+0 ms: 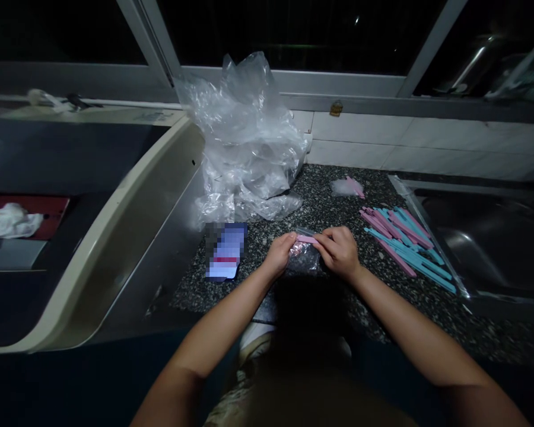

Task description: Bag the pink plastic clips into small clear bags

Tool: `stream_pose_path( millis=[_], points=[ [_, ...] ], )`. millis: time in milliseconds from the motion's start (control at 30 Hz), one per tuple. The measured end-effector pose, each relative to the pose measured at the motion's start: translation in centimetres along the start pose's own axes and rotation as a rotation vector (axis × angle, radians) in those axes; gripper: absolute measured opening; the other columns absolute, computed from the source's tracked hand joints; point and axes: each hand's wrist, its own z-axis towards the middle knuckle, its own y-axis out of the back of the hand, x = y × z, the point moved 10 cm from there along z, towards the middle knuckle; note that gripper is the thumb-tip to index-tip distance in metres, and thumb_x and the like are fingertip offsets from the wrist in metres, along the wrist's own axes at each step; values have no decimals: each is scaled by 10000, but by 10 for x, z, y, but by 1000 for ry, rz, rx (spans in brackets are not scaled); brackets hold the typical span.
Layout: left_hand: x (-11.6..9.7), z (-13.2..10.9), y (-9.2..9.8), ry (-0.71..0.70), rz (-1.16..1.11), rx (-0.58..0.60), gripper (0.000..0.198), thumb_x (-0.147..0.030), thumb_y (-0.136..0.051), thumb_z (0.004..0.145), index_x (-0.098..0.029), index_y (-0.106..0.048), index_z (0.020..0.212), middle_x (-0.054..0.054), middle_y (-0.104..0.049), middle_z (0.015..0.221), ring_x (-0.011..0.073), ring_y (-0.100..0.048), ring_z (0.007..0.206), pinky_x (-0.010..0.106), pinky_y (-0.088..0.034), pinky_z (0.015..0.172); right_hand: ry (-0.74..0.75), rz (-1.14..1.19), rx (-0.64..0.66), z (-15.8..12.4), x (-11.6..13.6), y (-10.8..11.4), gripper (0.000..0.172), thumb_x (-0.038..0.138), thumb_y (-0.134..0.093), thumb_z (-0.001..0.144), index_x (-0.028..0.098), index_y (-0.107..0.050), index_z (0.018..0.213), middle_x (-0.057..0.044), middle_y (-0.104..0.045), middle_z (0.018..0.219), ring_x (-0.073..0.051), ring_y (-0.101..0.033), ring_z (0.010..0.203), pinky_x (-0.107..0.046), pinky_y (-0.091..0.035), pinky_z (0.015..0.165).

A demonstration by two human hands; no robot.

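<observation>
Both hands meet at a small clear plastic bag (305, 260) above the dark speckled counter. Across the bag's upper part lies a pink bag clip (307, 239), a thin strip held level. My left hand (279, 255) pinches the clip's left end together with the bag. My right hand (339, 251) has thumb and fingers closed on the right end. A little of the bag's edge sticks up above the clip. To the right of my right hand, several loose pink and blue bag clips (400, 237) lie in a pile.
A large crumpled clear plastic bag (253, 142) stands against the back wall. A lit phone (226, 252) lies left of my hands. Farther left is a bulky beige-edged machine (160, 178). A sink (493, 237) is at the right. A small clear packet (345, 188) lies behind the pile.
</observation>
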Motion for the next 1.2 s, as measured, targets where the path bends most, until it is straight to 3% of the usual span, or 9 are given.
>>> stream_pose_path(
  millis=[133, 233, 400, 500, 567, 667, 933, 1200],
  points=[
    [-5, 0, 2, -22, 49, -6, 425, -558, -623, 597, -144, -531, 610, -37, -468, 510, 86, -377, 493, 219, -290, 506, -21, 34, 10, 0, -2, -2, 171, 260, -510, 829, 200, -658, 891, -53, -563, 734, -167, -457, 713, -310, -364, 654],
    [-26, -2, 12, -108, 207, -30, 389, -525, -576, 663, -148, -551, 571, -18, -507, 530, 105, -413, 534, 228, -316, 550, -34, 74, 9, 9, -1, -9, 179, 270, -508, 830, 206, -661, 894, -56, -561, 748, -173, -460, 734, -313, -374, 665],
    [-61, -8, 58, -184, 390, -158, 365, -463, -545, 711, -152, -575, 524, -5, -528, 519, 113, -427, 529, 224, -316, 551, -3, 183, 2, 38, 20, -42, 210, 286, -476, 848, 199, -665, 875, -57, -557, 753, -175, -454, 758, -312, -381, 682],
    [-66, -14, 89, -173, 382, -261, 367, -469, -542, 704, -154, -577, 519, -1, -534, 505, 118, -427, 512, 225, -314, 531, -21, 252, 40, 49, 32, -68, 217, 295, -468, 851, 209, -663, 893, -56, -549, 767, -181, -449, 777, -317, -381, 691],
    [-67, -16, 99, -192, 368, -287, 375, -479, -542, 696, -153, -577, 516, 6, -551, 522, 123, -440, 524, 224, -324, 534, -25, 277, 40, 51, 37, -77, 215, 294, -471, 849, 210, -662, 897, -54, -545, 766, -181, -448, 778, -316, -383, 690],
    [-67, -16, 100, -227, 362, -291, 388, -494, -535, 691, -152, -581, 514, 12, -562, 540, 128, -447, 541, 227, -331, 544, -26, 278, 9, 50, 38, -76, 209, 292, -479, 846, 204, -663, 889, -50, -544, 751, -175, -450, 762, -310, -386, 683],
    [-63, -10, 74, -217, 263, -281, 375, -480, -540, 695, -154, -546, 509, -6, -537, 527, 117, -442, 544, 231, -332, 571, -78, 264, -30, 44, 19, -55, 181, 283, -506, 832, 214, -665, 882, -50, -542, 754, -175, -462, 770, -315, -397, 690],
    [-38, -11, 80, -134, 74, -334, 349, -485, -602, 628, -139, -566, 608, -18, -534, 559, 111, -453, 562, 235, -342, 586, -23, 232, -17, 39, 25, -53, 184, 282, -503, 832, 207, -666, 877, -52, -552, 750, -173, -470, 757, -318, -402, 684]
  ],
)
